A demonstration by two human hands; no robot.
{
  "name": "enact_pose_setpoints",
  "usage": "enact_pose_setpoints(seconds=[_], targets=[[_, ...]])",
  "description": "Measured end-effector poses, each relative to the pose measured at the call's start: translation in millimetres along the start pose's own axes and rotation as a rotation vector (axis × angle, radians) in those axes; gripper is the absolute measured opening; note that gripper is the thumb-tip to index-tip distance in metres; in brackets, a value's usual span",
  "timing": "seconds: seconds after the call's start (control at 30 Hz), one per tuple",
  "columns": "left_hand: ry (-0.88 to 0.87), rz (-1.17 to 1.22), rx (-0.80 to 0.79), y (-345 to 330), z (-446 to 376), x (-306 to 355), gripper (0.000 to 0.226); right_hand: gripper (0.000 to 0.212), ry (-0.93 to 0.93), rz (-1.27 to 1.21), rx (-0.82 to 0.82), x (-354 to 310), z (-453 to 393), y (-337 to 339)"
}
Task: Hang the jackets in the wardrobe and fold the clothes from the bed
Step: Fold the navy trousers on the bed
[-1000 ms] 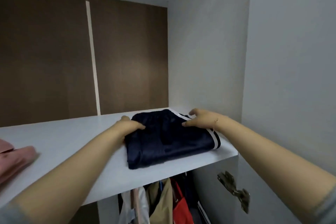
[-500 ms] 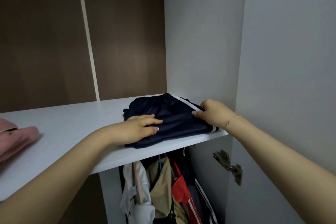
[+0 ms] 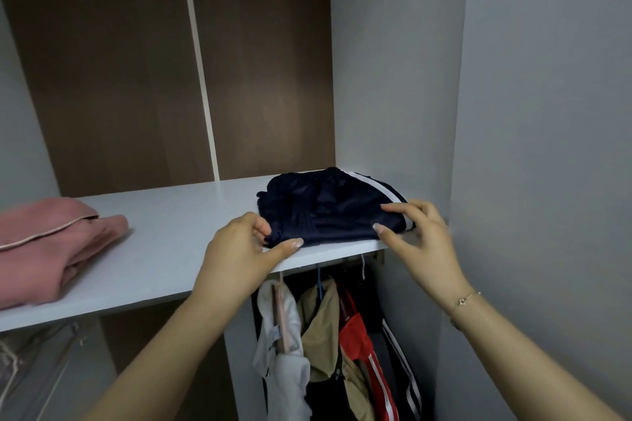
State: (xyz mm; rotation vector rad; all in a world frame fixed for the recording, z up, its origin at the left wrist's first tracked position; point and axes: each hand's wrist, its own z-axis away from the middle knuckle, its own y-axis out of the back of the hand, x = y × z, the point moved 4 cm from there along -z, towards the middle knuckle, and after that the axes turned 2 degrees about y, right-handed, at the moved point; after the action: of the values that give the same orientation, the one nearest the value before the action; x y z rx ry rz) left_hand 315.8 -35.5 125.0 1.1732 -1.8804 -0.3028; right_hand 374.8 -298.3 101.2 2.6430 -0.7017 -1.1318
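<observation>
Squaring the folded navy garment (image 3: 328, 208) on the wardrobe shelf (image 3: 191, 225) by its right wall, the left hand (image 3: 239, 256) pinches its front corner; the right hand (image 3: 420, 239) hovers loose-fingered, seemingly just touching; best nudge it evenly back from the edge.

Folded shorts (image 3: 328, 205) on shelf (image 3: 191, 232), right.

Shelf (image 3: 178, 243): white, mid-frame.
Navy garment (image 3: 328, 208): folded, right of centre.
Left hand (image 3: 239, 249): pinches its near-left corner.
Right hand (image 3: 420, 239): fingers spread at its right edge.
</observation>
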Motion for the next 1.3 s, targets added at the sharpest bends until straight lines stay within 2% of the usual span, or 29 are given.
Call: enact_pose_setpoints(seconds=[0.13, 0.33, 0.47, 0.6, 0.67, 0.77, 0.87, 0.97, 1.03, 1.1, 1.13, 1.2, 1.3], targets=[[-0.042, -0.061, 0.139, -10.1, -4.3, 8.7, 0.036, 0.030, 0.045, 0.081, -0.026, -1.9, 3.2, -5.0], [-0.092, -0.119, 0.112, -19.1, -24.3, 13.2, 0.020, 0.027, 0.044, 0.179, -0.037, -4.8, -0.5, -9.1], [-0.024, 0.021, 0.100, -7.1, -33.2, 7.7, 0.017, 0.015, 0.041, 0.137, -0.005, -5.0, -12.0, -2.6], [0.002, 0.258, 0.104, 23.1, -41.6, -3.1, 0.016, 0.017, 0.030, 0.159, 0.015, -4.4, -28.7, 9.3], [-0.063, 0.328, 0.037, 37.7, -44.9, -5.2, 0.016, 0.017, 0.015, 0.155, 0.039, -1.2, -34.1, 15.9], [-0.094, 0.300, -0.223, 35.6, -36.7, -17.3, 0.016, 0.020, 0.021, 0.179, 0.023, 4.4, -30.9, 19.2], [0.013, 0.326, -0.445, 27.6, -25.4, -32.0, 0.017, 0.026, 0.035, 0.173, 0.051, 5.4, -23.5, 20.0], [0.207, 0.559, -0.438, 23.6, -30.5, -26.3, 0.034, 0.017, 0.106, 0.207, 0.071, -9.3, -30.7, 18.1], [0.221, 0.508, -0.370, 15.9, -35.8, -14.9, 0.042, 0.020, 0.217, 0.283, 0.001, -26.4, -42.7, 11.4], [0.175, 0.434, -0.323, 4.3, -37.4, -3.1, 0.025, 0.030, 0.265, 0.417, -0.221, -34.7, -54.2, -1.5], [0.165, 0.386, -0.331, -0.7, -37.8, -0.5, 0.016, 0.035, 0.216, 0.501, -0.364, -32.5, -58.7, -6.9], [0.186, 0.299, -0.387, -6.0, -37.5, -1.6, 0.021, 0.043, 0.050, 0.621, -0.581, -23.3, -65.1, -7.9], [0.240, 0.216, -0.468, 0.2, -38.8, -1.5, 0.022, 0.045, -0.043, 0.679, -0.599, -16.0, -81.3, 3.2]])
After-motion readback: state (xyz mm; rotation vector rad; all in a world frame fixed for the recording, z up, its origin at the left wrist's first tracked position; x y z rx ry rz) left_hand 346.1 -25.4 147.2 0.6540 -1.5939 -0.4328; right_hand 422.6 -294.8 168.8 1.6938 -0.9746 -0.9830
